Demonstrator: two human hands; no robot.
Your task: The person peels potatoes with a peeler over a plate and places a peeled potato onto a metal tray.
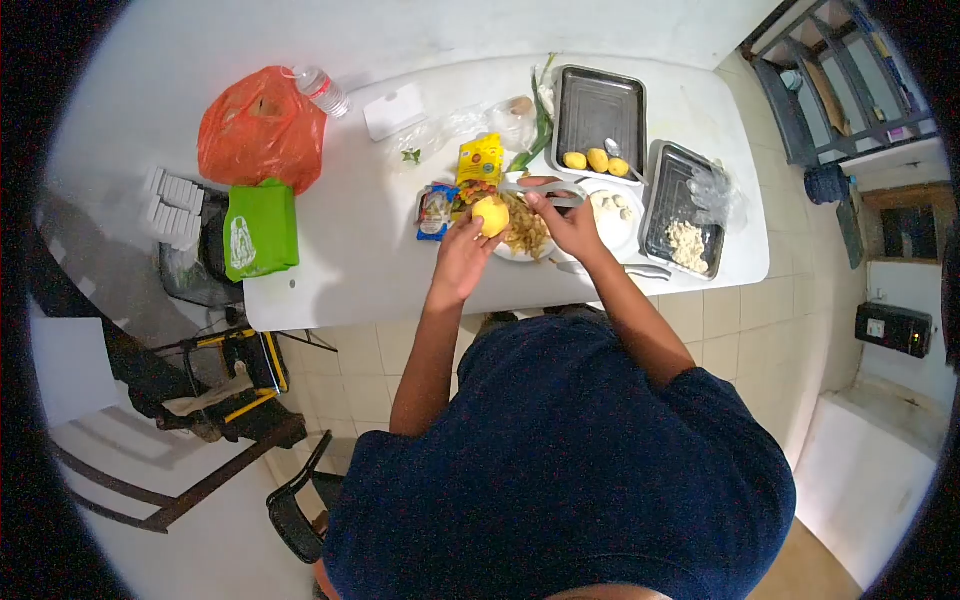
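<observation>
A yellow peeled potato point(490, 214) is in the fingers of my left hand point(461, 258), over the table's near side. My right hand point(572, 222) is closed around a grey peeler point(556, 190), just right of the potato. Below both hands, a heap of brownish peelings point(526, 232) lies on a white plate point(512, 254), partly hidden by them. Right of it, a white plate point(617, 238) carries several small pale pieces. A knife point(645, 271) lies along the near edge under my right forearm.
A dark tray point(600, 105) holds yellow potatoes point(597, 159) and a spoon. Another tray point(662, 190) contains a pale crumbly heap point(687, 246) and a plastic bag. Yellow point(480, 158) and blue point(433, 212) packets, green stalks point(535, 140), an orange bag point(262, 130) and a green bag point(261, 230) stand leftward.
</observation>
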